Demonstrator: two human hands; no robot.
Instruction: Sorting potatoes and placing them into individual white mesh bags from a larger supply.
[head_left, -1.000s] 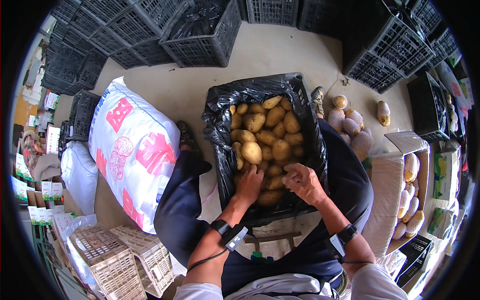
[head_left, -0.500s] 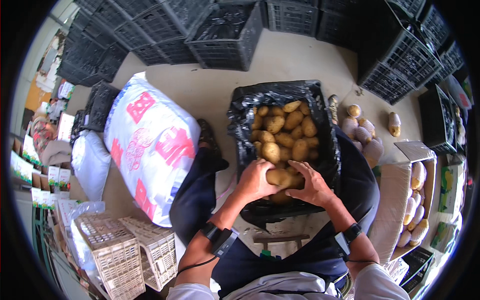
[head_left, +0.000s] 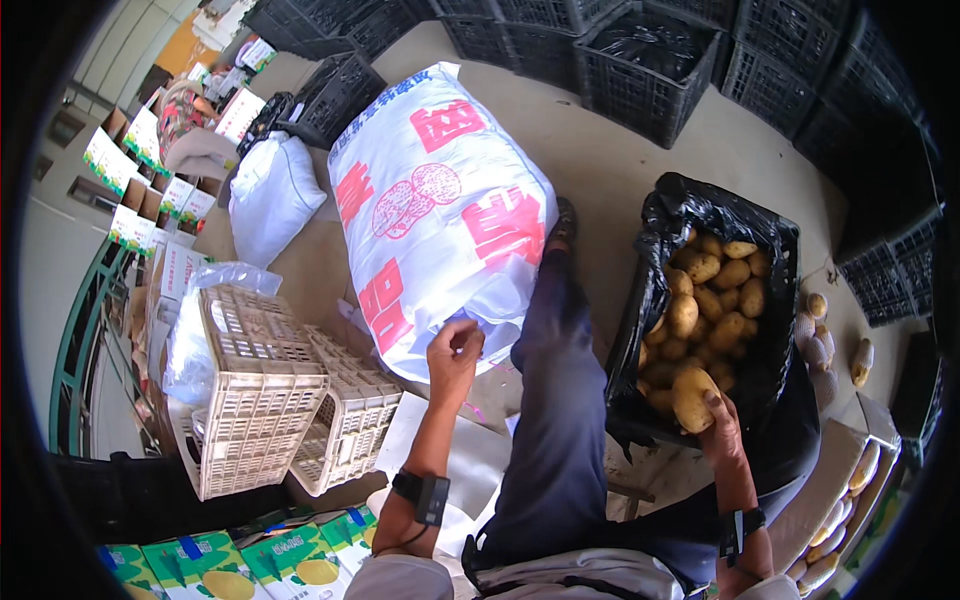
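My right hand (head_left: 721,432) grips a large potato (head_left: 692,400) over the near edge of a black crate (head_left: 629,330). The crate is lined with black plastic film and holds many loose potatoes (head_left: 705,300). On the left, my left hand (head_left: 456,352) is at the near, opened end of a big white sack (head_left: 520,170) with red print. Its fingers are curled together against the white material there. Whether they pinch the sack's edge or something inside it cannot be made out.
Beige plastic crates (head_left: 265,380) stand at the left, with green printed cartons (head_left: 210,565) below them. Black crates (head_left: 650,75) line the back. At the right lie net-wrapped potatoes (head_left: 818,345) and an open carton (head_left: 830,480) of more. A person (head_left: 185,125) is at far left.
The view has swung left. Both hands were together on a potato over the crate; now the right alone holds a potato, and the left has gone to the sack's opening.
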